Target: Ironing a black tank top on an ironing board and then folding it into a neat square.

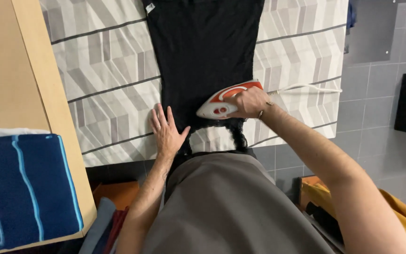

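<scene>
Gripping iron (222, 101) right hand (249, 102); left hand (165, 131) flat, apparently pinning black garment (203, 51).

1 iron (222, 104), 1 black garment (203, 51), 1 ironing board (109, 70), 2 hands: left hand (165, 131), right hand (249, 102), 1 blue striped cloth (22, 188), 1 wooden table (5, 75)

1. A black garment (203, 51) lies flat on an ironing board (109, 70) covered in a grey and white geometric pattern
2. The right hand (249, 102) grips the handle of an orange and white iron (222, 101), which rests on the garment's lower part
3. The left hand (165, 130) presses flat, fingers spread, at the garment's left edge
4. A white cord (306, 87) trails from the iron across the board
5. A blue striped cloth (22, 188) lies on a wooden table (5, 70) at left
</scene>
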